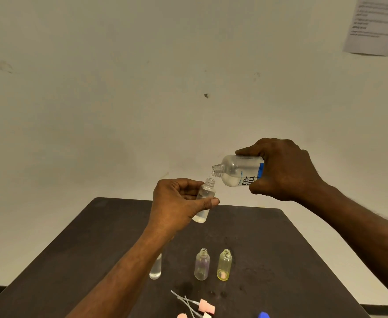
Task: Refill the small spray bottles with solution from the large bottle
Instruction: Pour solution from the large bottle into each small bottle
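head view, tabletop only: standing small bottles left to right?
Clear small bottle partly hidden behind the left forearm → clear open-necked plastic bottle with a purplish tint → yellow-tinted open-necked plastic bottle.

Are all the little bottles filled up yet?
Not yet. One clear small bottle, partly hidden by the arm, seems filled. The right hand tips the large bottle over the small bottle that the left hand holds. The purple-tinted bottle and yellow bottle look empty; spray tops lie unattached.

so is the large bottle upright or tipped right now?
Tipped. The right hand holds the large bottle nearly sideways, uncapped neck over the small bottle.
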